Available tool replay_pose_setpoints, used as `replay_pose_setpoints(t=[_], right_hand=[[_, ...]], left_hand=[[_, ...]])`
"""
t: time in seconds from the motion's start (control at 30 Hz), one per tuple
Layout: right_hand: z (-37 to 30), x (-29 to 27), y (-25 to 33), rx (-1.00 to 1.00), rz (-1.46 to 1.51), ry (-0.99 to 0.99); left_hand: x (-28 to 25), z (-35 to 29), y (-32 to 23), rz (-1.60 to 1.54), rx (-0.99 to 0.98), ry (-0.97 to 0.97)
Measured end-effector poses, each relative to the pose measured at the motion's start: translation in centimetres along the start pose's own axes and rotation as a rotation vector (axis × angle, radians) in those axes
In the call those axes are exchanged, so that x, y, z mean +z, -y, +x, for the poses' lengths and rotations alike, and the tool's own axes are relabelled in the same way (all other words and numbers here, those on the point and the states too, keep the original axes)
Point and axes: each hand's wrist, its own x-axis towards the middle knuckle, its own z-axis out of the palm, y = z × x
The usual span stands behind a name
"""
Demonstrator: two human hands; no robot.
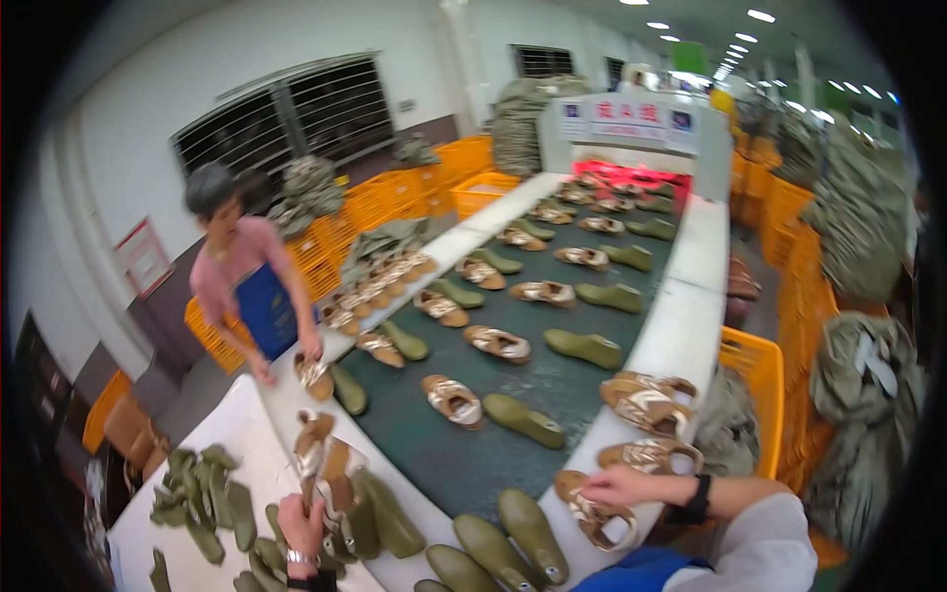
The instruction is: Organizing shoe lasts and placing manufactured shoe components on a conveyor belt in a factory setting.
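At the lower left, my left hand (pixel 301 525) is closed around the near end of a tan-and-white shoe (pixel 330 479), beside upright green shoe lasts (pixel 387 515). On the right-hand ledge my right hand (pixel 623 486) pinches the edge of a brown-and-white shoe (pixel 595 515). Just beyond it lie another shoe (pixel 649 456) and a small group of shoes (pixel 651 403). Several green lasts (pixel 493 553) rest at the near end of the conveyor, between my hands. Parts of both grips are hidden by the fingers.
A dark green conveyor belt (pixel 424 493) carries rows of shoes and lasts from a machine opening (pixel 631 178). Across the left ledge a co-worker in a blue apron (pixel 266 311) touches a shoe (pixel 314 377). Loose lasts cover a white table (pixel 133 533). Orange crates (pixel 755 385) line the right.
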Motion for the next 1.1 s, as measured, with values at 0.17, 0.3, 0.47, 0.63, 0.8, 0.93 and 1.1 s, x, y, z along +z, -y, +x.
replay_pose_setpoints(t=[0.17, 0.3, 0.47, 0.63, 0.8, 0.93, 1.1], right_hand=[[-1.1, -2.7, 3.5, 0.192, 1.142, 0.255], [-7.1, -4.6, -0.9, 0.219, 1.388, 0.314], [-13.5, -1.3, -2.6, 0.163, 0.897, 0.293], [-14.6, -0.3, -2.8, 0.220, 1.168, 0.046], [-14.9, -1.9, -3.5, 0.066, 1.214, -0.219], [-10.9, 0.6, -10.3, -0.017, 0.706, -0.550], [-12.9, 2.3, -11.4, 0.039, -0.535, -0.322]], left_hand=[[-1.8, -3.8, -21.2, -0.222, 0.704, 0.028], [3.1, -7.5, -28.3, -0.329, 0.980, 0.144], [6.0, -11.6, -32.6, -0.479, 0.914, 0.252], [5.7, -12.2, -34.6, -0.663, 0.617, 0.319], [5.6, -9.5, -34.6, -0.933, -0.071, 0.326], [3.4, -9.0, -36.6, -1.337, -0.339, 0.130], [1.2, -9.9, -36.1, -1.687, -0.697, 0.569]])
